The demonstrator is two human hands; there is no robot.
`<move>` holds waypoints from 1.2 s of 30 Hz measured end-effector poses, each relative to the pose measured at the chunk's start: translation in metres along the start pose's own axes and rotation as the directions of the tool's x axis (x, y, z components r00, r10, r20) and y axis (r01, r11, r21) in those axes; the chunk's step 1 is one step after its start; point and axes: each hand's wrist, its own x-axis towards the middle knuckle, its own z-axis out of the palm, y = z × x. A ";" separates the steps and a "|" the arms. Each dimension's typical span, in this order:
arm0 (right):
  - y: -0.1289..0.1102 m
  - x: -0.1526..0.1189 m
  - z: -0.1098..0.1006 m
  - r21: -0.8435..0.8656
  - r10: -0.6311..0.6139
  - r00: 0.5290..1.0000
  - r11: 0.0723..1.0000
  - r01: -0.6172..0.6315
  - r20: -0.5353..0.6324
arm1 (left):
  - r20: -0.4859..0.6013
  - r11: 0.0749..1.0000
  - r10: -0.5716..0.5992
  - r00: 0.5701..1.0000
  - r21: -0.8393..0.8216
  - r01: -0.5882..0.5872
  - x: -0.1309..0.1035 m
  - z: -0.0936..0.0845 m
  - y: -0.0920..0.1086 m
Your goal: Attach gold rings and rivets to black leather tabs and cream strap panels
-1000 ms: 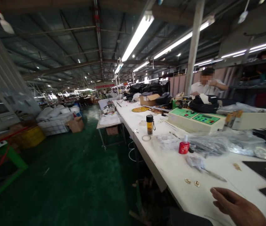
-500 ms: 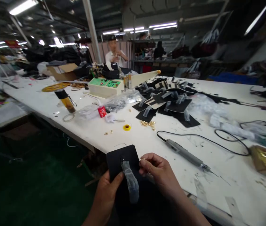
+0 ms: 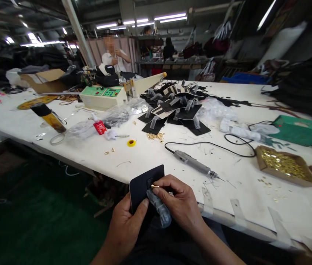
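My left hand (image 3: 126, 221) grips the lower left edge of a black panel (image 3: 142, 184), its thumb on the face. A strap wrapped in clear plastic (image 3: 160, 209) hangs from the panel. Between the thumb and fingertips of my right hand (image 3: 179, 200) is a small gold metal piece (image 3: 153, 186), held against the panel near the top of the strap. On the table (image 3: 133, 163) beyond lie a grey electric screwdriver (image 3: 194, 163), a pile of gold fittings (image 3: 156, 137) and a yellow tape roll (image 3: 131, 143).
Black panels with wrapped straps (image 3: 183, 106) are heaped mid-table. A box of gold parts (image 3: 285, 165) and a green box (image 3: 301, 130) stand right. A red bottle (image 3: 100, 127) and a green-topped machine (image 3: 103, 97) are left. A person (image 3: 115, 57) is across the table.
My right hand has brought the small gold piece over the panel beside the strap. The panel has tilted in my left hand. The view has turned right, showing more of the box of gold parts.
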 end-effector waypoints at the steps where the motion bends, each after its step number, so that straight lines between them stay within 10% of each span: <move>1: -0.001 -0.001 -0.001 -0.005 -0.024 1.000 1.000 0.024 -0.004 | 0.004 1.000 0.006 1.000 0.009 -0.006 -0.001 0.001 0.001; 13: -0.002 -0.011 -0.002 -0.215 -0.291 0.957 0.934 0.284 -0.002 | -0.027 0.958 0.158 0.987 0.246 -0.147 -0.008 0.010 0.003; 21: -0.003 -0.013 0.006 -0.288 -0.295 0.947 0.925 0.249 -0.130 | -0.025 0.924 0.279 0.960 0.281 -0.261 -0.009 0.013 -0.004; 36: -0.007 -0.026 0.009 -0.188 -0.203 0.979 0.962 0.200 0.003 | 0.017 0.715 0.535 0.845 0.523 -0.464 -0.010 0.020 -0.012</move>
